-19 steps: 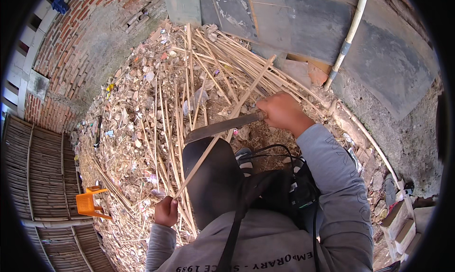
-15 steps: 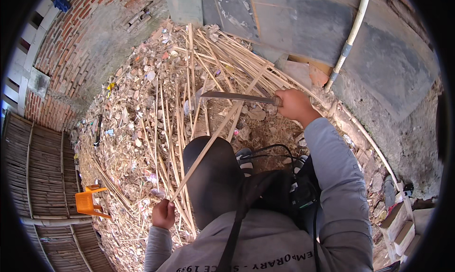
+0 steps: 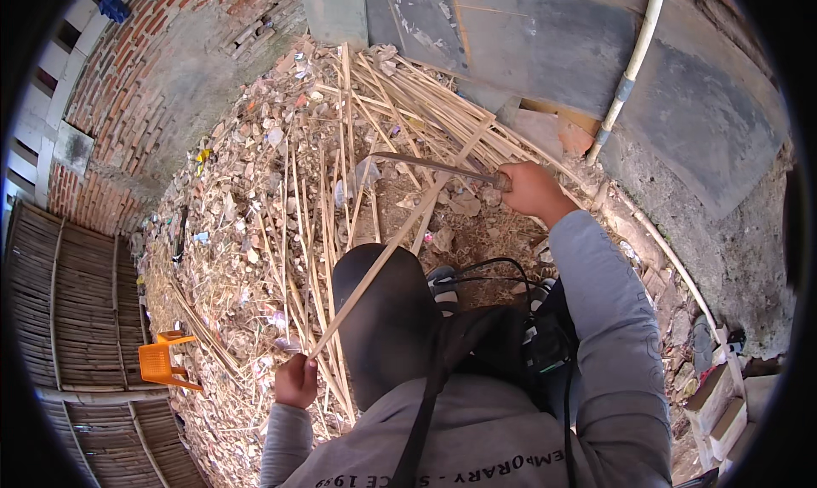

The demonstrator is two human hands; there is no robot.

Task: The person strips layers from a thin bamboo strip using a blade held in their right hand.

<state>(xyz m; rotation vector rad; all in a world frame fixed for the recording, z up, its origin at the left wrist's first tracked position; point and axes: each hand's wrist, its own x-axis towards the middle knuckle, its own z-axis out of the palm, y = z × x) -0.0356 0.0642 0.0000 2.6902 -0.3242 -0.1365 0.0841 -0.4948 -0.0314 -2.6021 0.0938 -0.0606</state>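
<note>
My left hand (image 3: 295,380) is closed round the near end of a long, pale bamboo strip (image 3: 393,245). The strip slants up and away to the right in front of me. At its upper part, my right hand (image 3: 534,190) grips the handle of a machete (image 3: 417,160). Its long dark blade points left and crosses the strip close to the far end. Whether the edge is biting into the bamboo, I cannot tell. More loose bamboo strips (image 3: 328,224) lie on the ground beyond and beneath the held one.
A heap of bamboo strips (image 3: 442,105) lies along the far wall on rubble-strewn ground (image 3: 225,233). A white pipe (image 3: 640,41) rises at the right. An orange plastic chair (image 3: 157,363) stands by a woven bamboo wall (image 3: 81,292). My sandalled foot (image 3: 443,291) is below the strip.
The machete blade has tilted and looks narrower, its tip slightly farther away from me. Both hands keep their grips, and the bamboo strip stays at nearly the same slant.
</note>
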